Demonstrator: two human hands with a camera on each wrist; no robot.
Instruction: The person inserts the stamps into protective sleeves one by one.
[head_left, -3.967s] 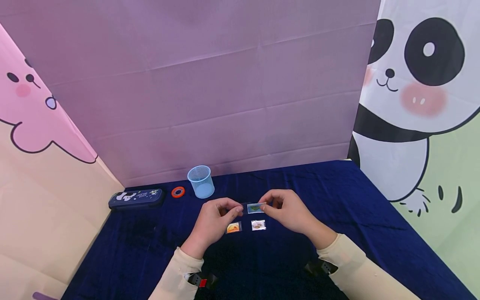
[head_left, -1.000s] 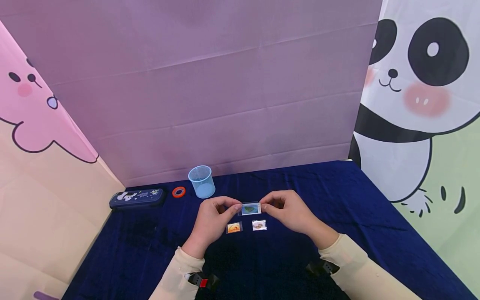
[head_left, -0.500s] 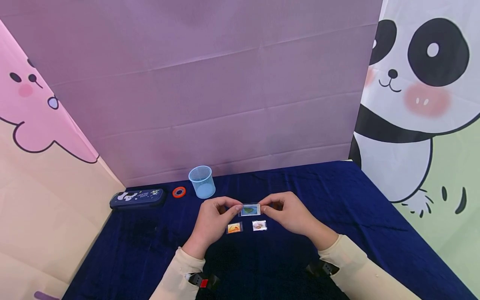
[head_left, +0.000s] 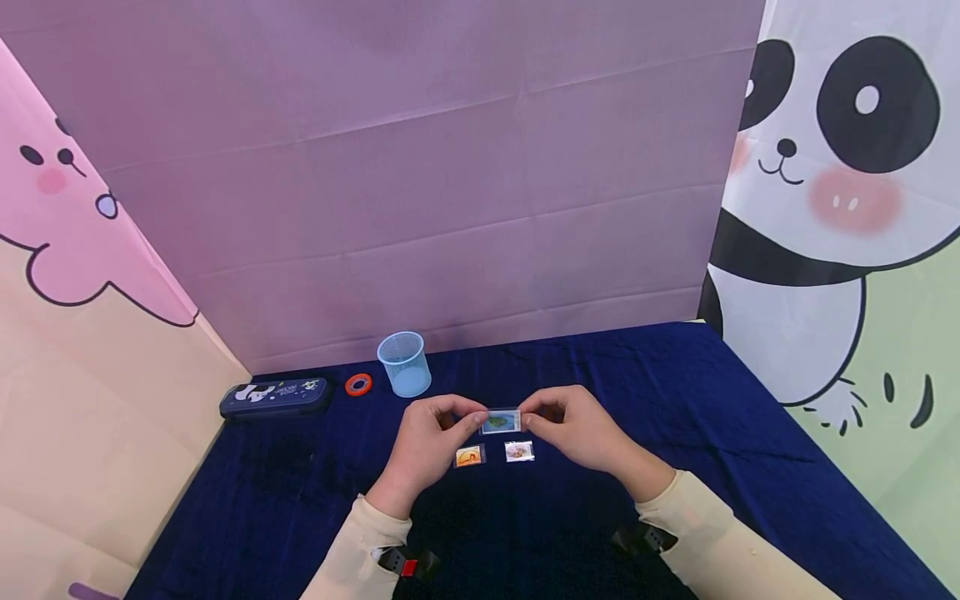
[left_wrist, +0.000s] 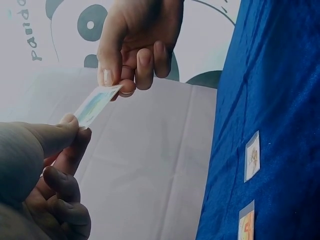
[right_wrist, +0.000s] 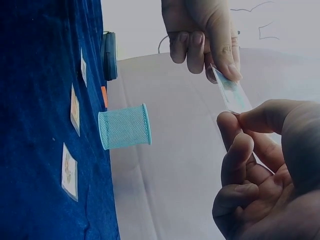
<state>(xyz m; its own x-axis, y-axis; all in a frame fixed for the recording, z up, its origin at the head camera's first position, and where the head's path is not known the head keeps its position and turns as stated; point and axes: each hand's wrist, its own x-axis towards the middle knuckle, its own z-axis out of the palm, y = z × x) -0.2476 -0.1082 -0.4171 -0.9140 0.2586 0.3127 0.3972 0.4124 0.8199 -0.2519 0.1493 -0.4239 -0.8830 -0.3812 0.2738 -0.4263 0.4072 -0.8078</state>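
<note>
A blue-green stamp (head_left: 500, 422) in a clear sleeve is held in the air between both hands. My left hand (head_left: 429, 437) pinches its left end between thumb and index finger. The right hand (head_left: 577, 427) pinches the right end the same way, its other fingers curled loosely. Below lie an orange stamp (head_left: 468, 456) and a white stamp (head_left: 519, 451), each flat on the dark blue cloth. In the right wrist view another pale stamp (right_wrist: 83, 67) lies beyond the orange one; from the head view it is hidden, probably behind my left hand.
At the back of the blue cloth (head_left: 645, 392) stands a light blue mesh pen cup (head_left: 405, 367). To its left lie an orange-red ring-shaped roll (head_left: 357, 384) and a dark blue pencil case (head_left: 274, 397). A mauve curtain (head_left: 450, 183) rises behind them.
Four seconds ago the blue-green stamp sat further right, partly under my right thumb. It has shifted left within the clear sleeve. Over the last second both hands have dropped very slightly.
</note>
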